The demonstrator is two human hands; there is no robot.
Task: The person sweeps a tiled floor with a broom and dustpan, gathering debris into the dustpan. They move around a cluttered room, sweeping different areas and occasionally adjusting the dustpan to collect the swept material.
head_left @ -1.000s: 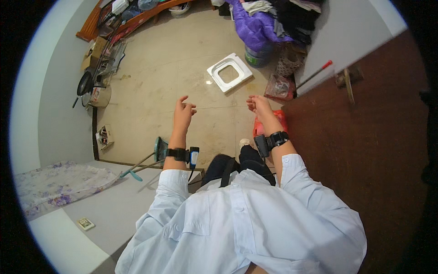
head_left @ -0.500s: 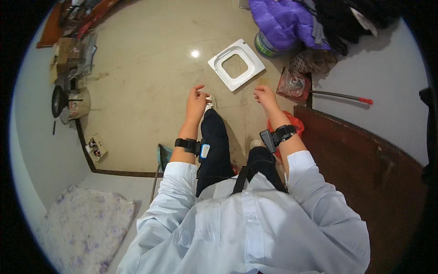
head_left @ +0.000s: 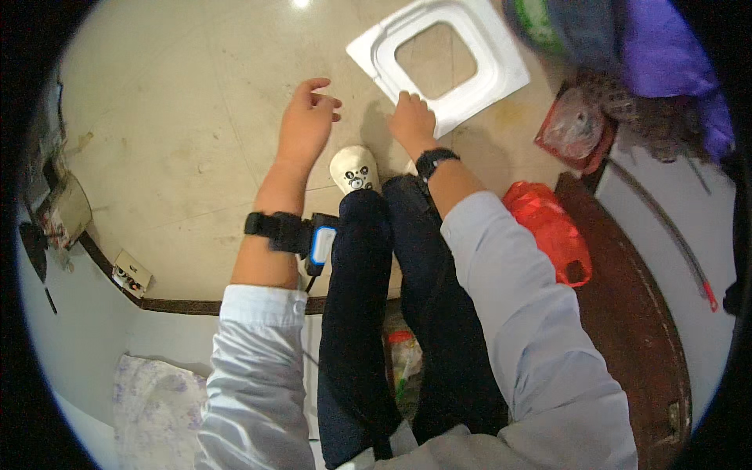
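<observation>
A white square plastic frame (head_left: 489,86) with a large rounded opening lies on the tiled floor ahead of me. My right hand (head_left: 413,123) is over its near edge, fingers bent forward and down. The fingertips are hidden, so a grip on the edge cannot be made out. My left hand (head_left: 308,121) hovers over the floor to the left of the frame, its fingers apart and nothing in them. A shoe with a dark face-like print (head_left: 355,168) shows below, between my two forearms.
At right are a red plastic bag (head_left: 548,227), a dark red wooden board (head_left: 634,337) and a red dustpan (head_left: 576,133) with clear plastic in it. Purple fabric (head_left: 674,51) hangs at the upper right. A small open box (head_left: 131,274) sits by the left wall.
The view has come lower and closer to the floor, and the white frame looks larger. My right hand has moved in to the frame's near edge; my left hand has reached forward.
</observation>
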